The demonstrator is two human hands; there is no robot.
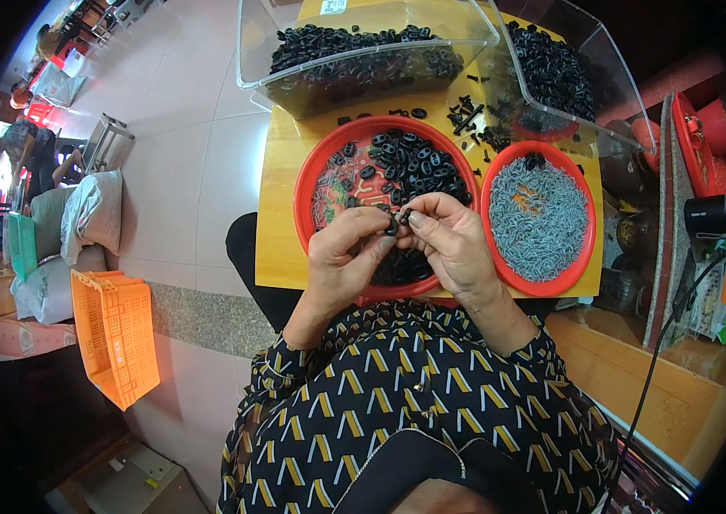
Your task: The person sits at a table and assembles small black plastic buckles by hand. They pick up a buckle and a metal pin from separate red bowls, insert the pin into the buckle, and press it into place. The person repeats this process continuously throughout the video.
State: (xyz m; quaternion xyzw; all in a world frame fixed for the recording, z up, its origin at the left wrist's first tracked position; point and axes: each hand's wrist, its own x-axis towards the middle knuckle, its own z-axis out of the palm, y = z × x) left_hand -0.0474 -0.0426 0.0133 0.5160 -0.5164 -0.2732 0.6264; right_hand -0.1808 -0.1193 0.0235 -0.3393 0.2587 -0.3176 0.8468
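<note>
Over a round red tray, my two hands meet at the fingertips. My left hand pinches a small black oval part. Between the thumb and fingers of my right hand is another small dark piece, its exact kind too small to make out. Many black oval parts with two holes fill the tray's right side, and loose screws lie on its left. Beside my right hand stands a second red tray heaped with grey screws.
Two clear plastic bins of black parts stand at the back of the yellow table. Black bolts lie loose between them. An orange crate sits on the floor at left, near sacks. A cable hangs at right.
</note>
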